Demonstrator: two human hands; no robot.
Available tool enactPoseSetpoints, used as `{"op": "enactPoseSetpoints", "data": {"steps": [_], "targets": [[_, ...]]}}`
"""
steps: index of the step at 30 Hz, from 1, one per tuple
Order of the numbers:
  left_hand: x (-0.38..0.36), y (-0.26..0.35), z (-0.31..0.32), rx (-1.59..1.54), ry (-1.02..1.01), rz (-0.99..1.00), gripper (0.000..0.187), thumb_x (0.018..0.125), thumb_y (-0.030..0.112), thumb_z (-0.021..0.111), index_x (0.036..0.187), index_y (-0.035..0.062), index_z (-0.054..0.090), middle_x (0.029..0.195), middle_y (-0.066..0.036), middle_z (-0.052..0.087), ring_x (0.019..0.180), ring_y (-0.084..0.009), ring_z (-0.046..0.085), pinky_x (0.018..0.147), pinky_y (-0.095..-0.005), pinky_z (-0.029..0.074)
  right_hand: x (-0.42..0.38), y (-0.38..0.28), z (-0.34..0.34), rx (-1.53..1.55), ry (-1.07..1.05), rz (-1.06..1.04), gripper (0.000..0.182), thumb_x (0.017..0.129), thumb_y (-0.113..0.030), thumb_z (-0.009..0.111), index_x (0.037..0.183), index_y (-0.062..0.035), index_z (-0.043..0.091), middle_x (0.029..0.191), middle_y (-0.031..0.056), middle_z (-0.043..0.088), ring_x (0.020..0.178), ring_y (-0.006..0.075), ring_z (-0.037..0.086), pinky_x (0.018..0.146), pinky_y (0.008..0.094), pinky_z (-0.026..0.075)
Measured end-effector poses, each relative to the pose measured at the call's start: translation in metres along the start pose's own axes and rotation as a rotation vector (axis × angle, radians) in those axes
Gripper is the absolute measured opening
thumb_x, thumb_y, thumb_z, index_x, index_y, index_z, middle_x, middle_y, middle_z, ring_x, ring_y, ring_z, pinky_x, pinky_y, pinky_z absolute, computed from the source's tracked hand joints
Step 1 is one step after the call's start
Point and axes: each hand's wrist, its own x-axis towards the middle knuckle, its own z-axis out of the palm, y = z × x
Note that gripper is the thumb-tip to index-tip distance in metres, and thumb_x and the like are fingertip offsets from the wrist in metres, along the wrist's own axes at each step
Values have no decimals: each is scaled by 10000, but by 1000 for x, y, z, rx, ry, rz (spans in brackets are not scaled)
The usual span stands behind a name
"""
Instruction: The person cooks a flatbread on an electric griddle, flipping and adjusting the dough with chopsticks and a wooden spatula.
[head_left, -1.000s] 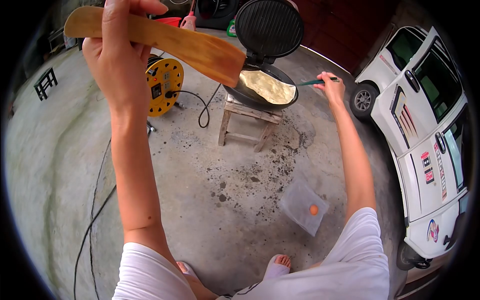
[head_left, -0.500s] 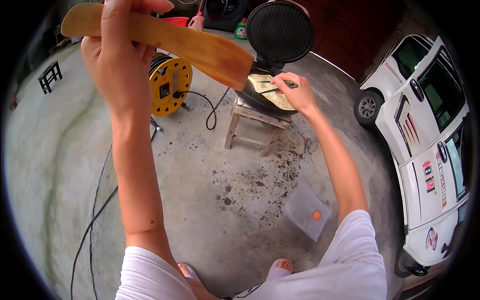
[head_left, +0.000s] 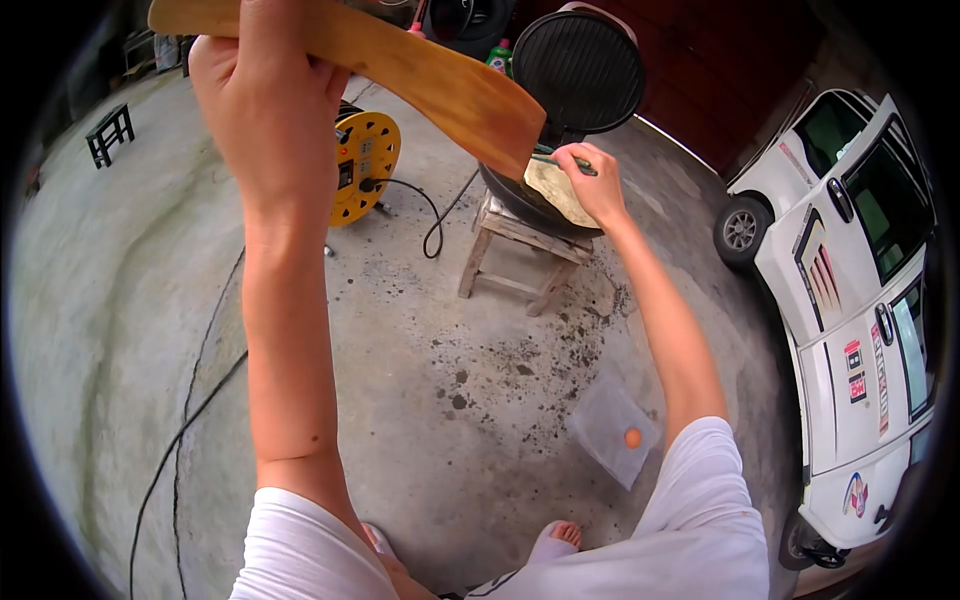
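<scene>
At left, a wooden spatula (head_left: 430,80) is gripped in the raised left hand (head_left: 270,120), its blade overlapping the griddle (head_left: 514,205) in view; contact cannot be judged. Next, a cord (head_left: 438,218) is run from a yellow reel (head_left: 378,160) toward the griddle, which could be tugged off its stool (head_left: 525,254) if the cord were snagged. In the griddle, a pale flatbread (head_left: 553,194) is laid; it could be torn by the green sticks (head_left: 587,168) pinched in the right hand (head_left: 599,187), which might be burned if lowered too far.
</scene>
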Motion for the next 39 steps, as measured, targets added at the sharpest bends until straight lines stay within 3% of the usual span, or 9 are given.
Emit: {"op": "enactPoseSetpoints", "data": {"steps": [6, 13, 17, 18, 20, 25, 28, 33, 39], "targets": [[0, 4, 18, -22, 125, 43, 380, 913, 357, 490, 664, 75, 544, 544, 23, 489, 393, -15, 330, 362, -178, 197, -38, -17, -13, -180, -341, -242, 125, 818, -151, 611, 844, -40, 662, 899, 110, 609, 772, 286, 617, 685, 364, 495], [0, 12, 13, -46, -9, 25, 401, 916, 368, 479, 663, 64, 545, 529, 22, 486, 392, -13, 332, 360, -173, 202, -25, 16, 24, -180, -256, -292, 115, 818, -147, 609, 815, -37, 644, 859, 112, 608, 766, 290, 613, 651, 372, 485], [0, 10, 15, -54, 33, 71, 409, 917, 369, 474, 659, 60, 544, 518, 25, 476, 380, -12, 321, 350, -175, 193, -12, 33, 39, 20, 187, -28, 176, 830, -175, 581, 801, -13, 643, 772, 118, 643, 724, 249, 630, 630, 324, 468], [0, 10, 15, -60, 24, 65, 410, 917, 370, 473, 658, 61, 544, 514, 26, 472, 375, -12, 316, 346, -176, 190, -8, 35, 41, 204, 283, 247, 218, 861, -186, 568, 807, 13, 639, 762, 102, 651, 672, 189, 646, 628, 302, 496], [-1, 12, 12, -66, -22, 44, 409, 917, 370, 472, 656, 63, 543, 504, 30, 463, 366, -10, 303, 338, -179, 181, 4, 62, 47, 551, 465, 381, 277, 891, -197, 545, 783, 43, 632, 752, 87, 639, 659, 157, 641, 630, 275, 527], [-1, 12, 11, -49, -30, 29, 408, 916, 372, 471, 651, 69, 538, 496, 36, 449, 357, -7, 287, 330, -180, 173, 13, 62, 19, 737, 407, 407, 256, 897, -179, 532, 822, 51, 613, 756, 85, 630, 638, 160, 638, 629, 258, 540], [-3, 13, 20, -14, 69, 61, 410, 913, 380, 470, 650, 73, 536, 512, 33, 456, 357, -7, 283, 330, -179, 164, 8, 76, -9, 443, 320, 498, 270, 898, -195, 526, 814, 41, 626, 767, 78, 641, 631, 152, 642, 608, 249, 526], [2, 7, 0, -45, -80, 9, 354, 913, 303, 496, 692, 37, 576, 578, 10, 515, 411, -13, 331, 369, -170, 231, -10, 100, -48, 46, 227, 566, 273, 853, -256, 564, 783, -16, 674, 697, 58, 668, 609, 150, 656, 591, 280, 504], [3, -8, -6, 19, -39, -8, 387, 928, 305, 457, 726, 19, 621, 616, 13, 538, 441, 8, 288, 396, -145, 214, -22, 95, -77, -82, 72, 607, 265, 838, -240, 570, 755, -16, 685, 678, 80, 665, 599, 170, 664, 611, 279, 515]]}}
